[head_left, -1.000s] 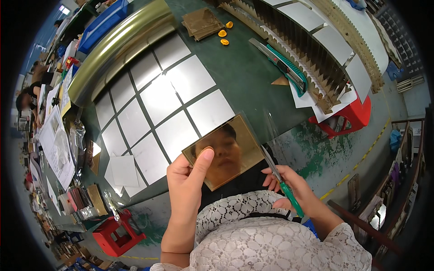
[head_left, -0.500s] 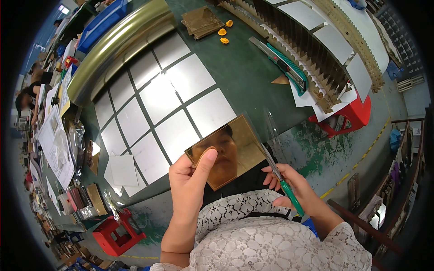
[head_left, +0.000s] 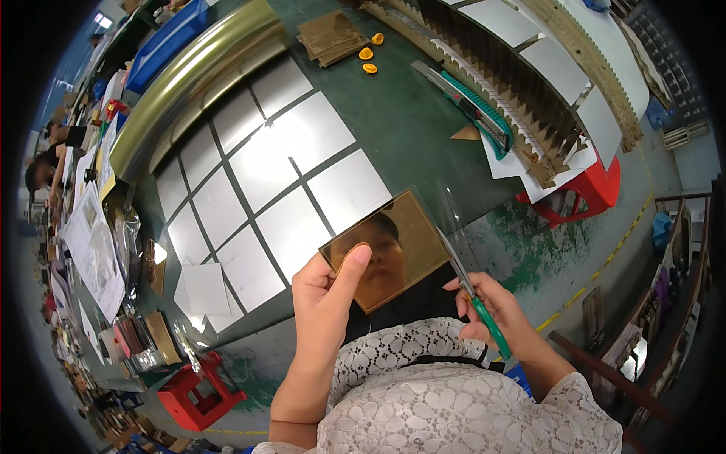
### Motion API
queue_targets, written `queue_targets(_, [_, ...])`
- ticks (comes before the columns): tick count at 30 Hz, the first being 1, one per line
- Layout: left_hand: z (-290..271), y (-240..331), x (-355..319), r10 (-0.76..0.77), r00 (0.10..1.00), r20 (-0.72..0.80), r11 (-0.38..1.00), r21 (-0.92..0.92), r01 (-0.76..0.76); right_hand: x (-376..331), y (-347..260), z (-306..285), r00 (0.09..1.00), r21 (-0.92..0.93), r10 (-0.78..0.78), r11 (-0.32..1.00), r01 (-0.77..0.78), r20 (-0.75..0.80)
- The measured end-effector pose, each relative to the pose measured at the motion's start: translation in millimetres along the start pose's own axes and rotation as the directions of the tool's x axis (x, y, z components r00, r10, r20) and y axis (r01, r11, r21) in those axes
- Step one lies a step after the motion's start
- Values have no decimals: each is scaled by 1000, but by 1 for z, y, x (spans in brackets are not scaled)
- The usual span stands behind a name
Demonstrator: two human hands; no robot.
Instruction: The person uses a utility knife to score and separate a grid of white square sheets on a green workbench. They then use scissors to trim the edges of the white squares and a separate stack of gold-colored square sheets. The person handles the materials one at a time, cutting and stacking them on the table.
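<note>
Hands work above the near edge of the green counter: the left hand pinches a bronze mirror tile by its lower left corner, thumb across its face, while the right hand grips a green-handled knife against the tile's right edge, silvery square sheets lying beyond.

mirror tile: glossy, bronze-tinted reflective | knife: bare metal blade, green plastic handle | square panels: smooth, satin silver sheen | table: matt green, scuffed | stool: red plastic
</note>
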State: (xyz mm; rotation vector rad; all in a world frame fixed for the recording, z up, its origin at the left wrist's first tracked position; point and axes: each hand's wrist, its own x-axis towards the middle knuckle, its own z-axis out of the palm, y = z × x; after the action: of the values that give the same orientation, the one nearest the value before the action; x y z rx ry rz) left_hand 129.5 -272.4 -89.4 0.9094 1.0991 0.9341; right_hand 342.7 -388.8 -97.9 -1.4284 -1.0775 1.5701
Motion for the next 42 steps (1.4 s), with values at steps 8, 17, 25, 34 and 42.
queue_targets(8, [11, 2, 15, -87, 981, 173, 996, 25, 84, 7, 6, -5, 996, 94, 23, 995, -16, -83])
queue_targets(17, [8, -10, 16, -228, 941, 250, 962, 208, 178, 24, -7, -14, 985, 271, 169, 950, -157, -20])
queue_targets(25, [-19, 19, 5, -78, 990, 116, 997, 34, 75, 24, -7, -11, 991, 464, 124, 875, -134, 52])
queue_targets(34, [-107, 47, -32, 118, 970, -211, 992, 68, -106, 11, -12, 24, 997, 258, -61, 965, 48, 42])
queue_targets(42, [-142, 39, -54, -6, 966, -257, 999, 43, 17, 11, -25, 44, 992, 195, -82, 979, 63, 94])
